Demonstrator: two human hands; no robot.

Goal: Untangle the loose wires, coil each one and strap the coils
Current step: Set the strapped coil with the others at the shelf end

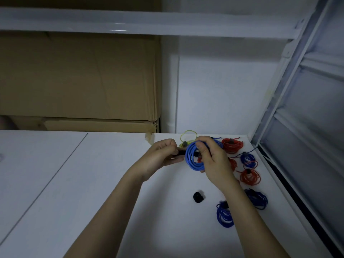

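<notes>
The right hand's grip (pixel 208 157) pinches the blue coil (pixel 193 157) upright above the desk (pixel 93 183), while the left hand (pixel 163 155), just beside it, pinches a black strap (pixel 181 153) running sideways into the coil's ring.

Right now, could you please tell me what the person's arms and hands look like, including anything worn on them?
Both forearms are bare, with no sleeves in view. The left hand and right hand wear no gloves, rings, watch or bracelets that I can see.

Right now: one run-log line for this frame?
step: strapping | right hand: holds blue coil | left hand: pulls black strap | table: finished coils at right, strap roll
</notes>
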